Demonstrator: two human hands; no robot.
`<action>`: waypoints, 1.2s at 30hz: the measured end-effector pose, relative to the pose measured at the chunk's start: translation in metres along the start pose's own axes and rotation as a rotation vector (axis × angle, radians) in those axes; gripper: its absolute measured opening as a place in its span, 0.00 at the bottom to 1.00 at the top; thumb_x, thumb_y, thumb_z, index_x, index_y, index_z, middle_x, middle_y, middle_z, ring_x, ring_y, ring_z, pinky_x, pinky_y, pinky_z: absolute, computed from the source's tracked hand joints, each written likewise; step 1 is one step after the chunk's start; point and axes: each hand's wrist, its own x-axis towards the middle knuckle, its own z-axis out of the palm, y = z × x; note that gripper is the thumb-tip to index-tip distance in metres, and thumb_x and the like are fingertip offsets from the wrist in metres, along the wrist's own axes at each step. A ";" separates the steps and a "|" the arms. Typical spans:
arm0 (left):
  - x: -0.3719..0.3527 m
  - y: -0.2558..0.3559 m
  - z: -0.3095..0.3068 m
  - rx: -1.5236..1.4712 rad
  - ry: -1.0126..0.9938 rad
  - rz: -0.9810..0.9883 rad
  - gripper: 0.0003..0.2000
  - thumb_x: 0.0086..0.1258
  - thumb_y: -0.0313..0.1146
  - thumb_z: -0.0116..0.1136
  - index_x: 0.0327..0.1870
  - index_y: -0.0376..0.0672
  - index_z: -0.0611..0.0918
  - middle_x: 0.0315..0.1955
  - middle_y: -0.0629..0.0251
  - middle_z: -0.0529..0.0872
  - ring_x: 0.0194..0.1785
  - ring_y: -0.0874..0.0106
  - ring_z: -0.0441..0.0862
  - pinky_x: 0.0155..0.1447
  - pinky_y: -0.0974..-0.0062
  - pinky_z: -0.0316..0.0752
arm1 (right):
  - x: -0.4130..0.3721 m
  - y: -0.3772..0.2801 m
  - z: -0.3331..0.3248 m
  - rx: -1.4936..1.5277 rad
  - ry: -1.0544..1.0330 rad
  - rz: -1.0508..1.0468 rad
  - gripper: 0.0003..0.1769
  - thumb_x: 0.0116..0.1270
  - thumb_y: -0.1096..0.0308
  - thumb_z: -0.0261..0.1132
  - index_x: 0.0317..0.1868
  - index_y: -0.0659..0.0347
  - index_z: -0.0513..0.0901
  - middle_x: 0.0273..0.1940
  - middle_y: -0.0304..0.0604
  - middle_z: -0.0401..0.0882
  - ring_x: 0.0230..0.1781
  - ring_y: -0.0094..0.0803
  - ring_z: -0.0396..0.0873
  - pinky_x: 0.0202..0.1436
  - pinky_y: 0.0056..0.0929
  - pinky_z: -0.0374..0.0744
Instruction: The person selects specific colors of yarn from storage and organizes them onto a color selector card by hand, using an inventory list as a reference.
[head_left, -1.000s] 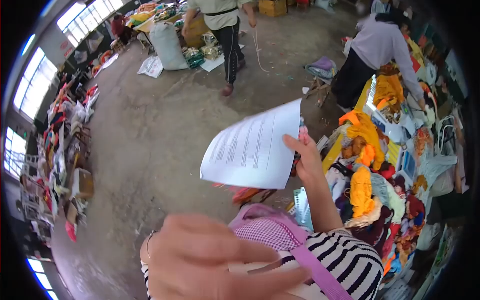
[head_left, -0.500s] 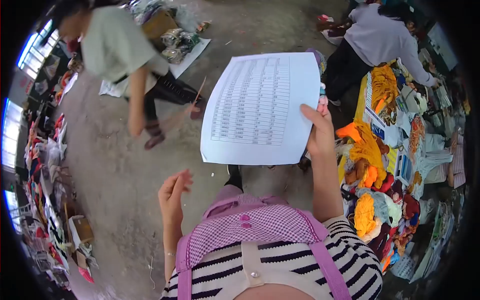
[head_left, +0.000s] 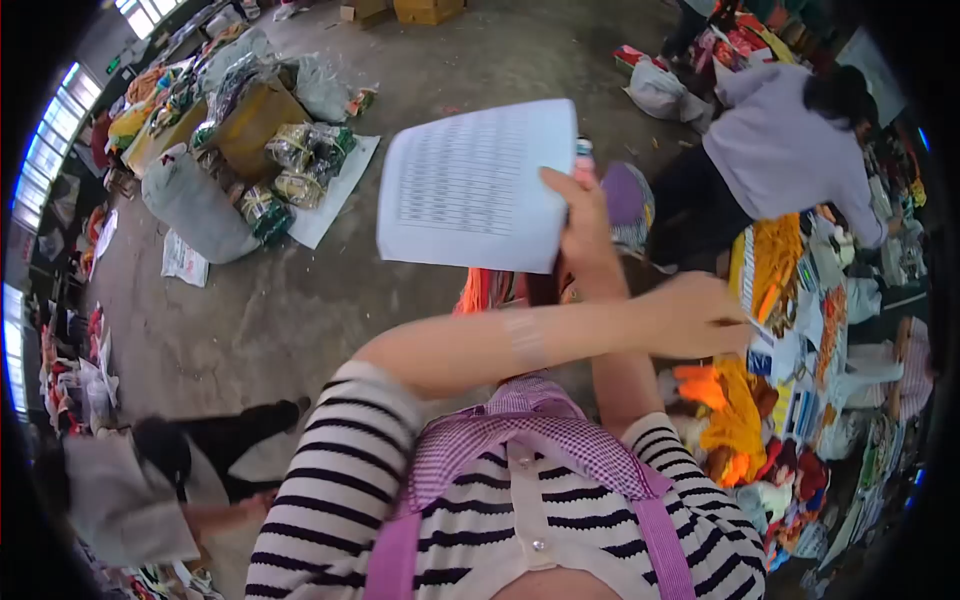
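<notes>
My right hand (head_left: 588,225) grips a printed sheet of paper (head_left: 478,185) by its right edge, thumb on the front, fingers behind. Rows and columns of small figures cover the sheet. A small pink and white thing (head_left: 584,160) shows past its edge, just above my fingers. My left arm reaches across over my right forearm. At its end, my left hand (head_left: 695,315) is near the orange yarn (head_left: 735,400) on the right, its fingers bent and smeared by motion.
A person in a pale lilac top (head_left: 775,130) bends over the heaped goods at right. Another person in a light top (head_left: 130,490) is at lower left. Wrapped bundles (head_left: 310,160), a stuffed white sack (head_left: 195,205) and a cardboard box (head_left: 262,125) lie on the floor at upper left.
My left hand has swung from the left across my body to the right. The sheet has shifted left and up. My view has turned, and the light-topped person now appears lower left.
</notes>
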 end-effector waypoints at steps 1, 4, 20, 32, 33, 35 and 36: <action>0.035 -0.027 0.004 -0.069 -0.163 -0.086 0.20 0.68 0.49 0.51 0.29 0.38 0.82 0.23 0.52 0.81 0.28 0.54 0.80 0.32 0.62 0.73 | 0.033 0.017 0.001 0.013 -0.058 0.001 0.13 0.57 0.75 0.68 0.44 0.67 0.80 0.41 0.44 0.82 0.40 0.31 0.81 0.48 0.29 0.78; 0.056 -0.153 0.058 -0.085 -0.956 -0.228 0.25 0.75 0.51 0.39 0.49 0.38 0.81 0.43 0.53 0.83 0.48 0.57 0.79 0.55 0.62 0.71 | 0.126 0.046 0.007 -0.065 -0.041 0.096 0.14 0.56 0.76 0.68 0.44 0.68 0.81 0.41 0.44 0.83 0.39 0.31 0.82 0.46 0.29 0.79; 0.196 -0.276 -0.286 0.091 -1.098 -0.204 0.29 0.68 0.56 0.48 0.65 0.50 0.71 0.56 0.57 0.80 0.54 0.63 0.78 0.58 0.65 0.70 | 0.504 -0.024 0.051 0.031 -0.233 0.049 0.17 0.59 0.78 0.65 0.50 0.61 0.76 0.44 0.39 0.81 0.46 0.27 0.78 0.51 0.28 0.76; 0.285 -0.388 -0.484 -0.894 -1.014 -0.854 0.31 0.62 0.62 0.57 0.41 0.36 0.84 0.37 0.66 0.86 0.36 0.75 0.80 0.44 0.73 0.77 | 0.759 -0.008 0.051 -0.115 -0.100 0.153 0.16 0.56 0.77 0.68 0.47 0.64 0.79 0.43 0.40 0.81 0.42 0.28 0.79 0.48 0.27 0.76; 0.294 -0.406 -0.502 -0.903 -1.003 -0.853 0.31 0.62 0.62 0.57 0.41 0.36 0.84 0.37 0.66 0.86 0.36 0.75 0.80 0.44 0.73 0.77 | 0.786 -0.002 0.046 -0.116 -0.102 0.166 0.16 0.56 0.77 0.68 0.47 0.64 0.79 0.43 0.40 0.81 0.42 0.28 0.79 0.48 0.27 0.76; 0.313 -0.442 -0.542 -0.928 -1.017 -0.913 0.25 0.61 0.58 0.61 0.35 0.40 0.84 0.33 0.69 0.88 0.29 0.73 0.82 0.40 0.71 0.79 | 0.842 0.008 0.039 -0.129 -0.068 0.181 0.13 0.55 0.77 0.69 0.43 0.64 0.80 0.39 0.40 0.83 0.36 0.27 0.81 0.43 0.25 0.77; 0.321 -0.450 -0.553 -0.943 -1.038 -0.927 0.26 0.59 0.60 0.62 0.37 0.40 0.84 0.35 0.67 0.88 0.30 0.73 0.83 0.39 0.71 0.79 | 0.857 0.010 0.037 -0.151 -0.070 0.174 0.13 0.55 0.77 0.69 0.42 0.65 0.81 0.37 0.41 0.83 0.35 0.28 0.81 0.41 0.26 0.78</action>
